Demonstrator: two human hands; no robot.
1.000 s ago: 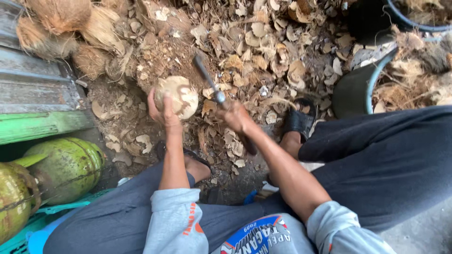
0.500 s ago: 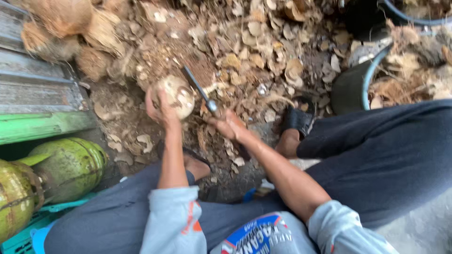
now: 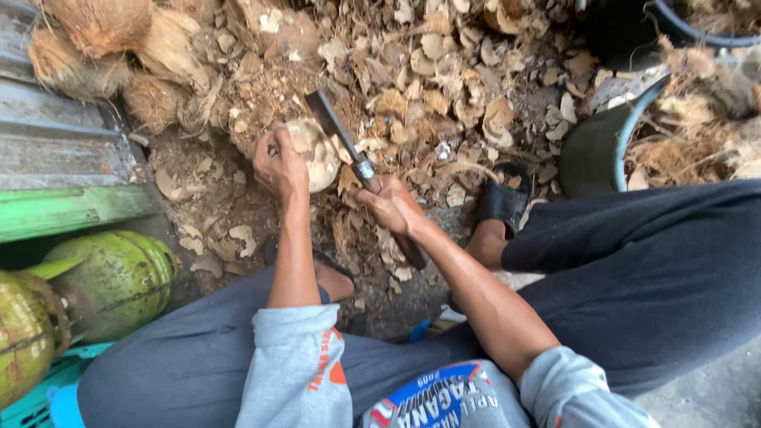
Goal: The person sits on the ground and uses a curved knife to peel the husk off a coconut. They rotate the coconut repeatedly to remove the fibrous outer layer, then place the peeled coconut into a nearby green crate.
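Your left hand [image 3: 279, 165] is gripping a pale, husked coconut [image 3: 311, 153], fingers closed around its left side, holding it just above the litter of shell chips [image 3: 444, 95]. Your right hand [image 3: 388, 204] is clamping shut on the handle of a cleaver [image 3: 342, 144]; its dark blade is angling up and left, with the edge lying against the right side of the coconut. A black sandal [image 3: 501, 200] is sitting on the ground just right of your right wrist. Two green gas cylinders [image 3: 111, 277] are lying at lower left, well apart from the hands. Fibrous brown husks [image 3: 103, 40] are piling at upper left.
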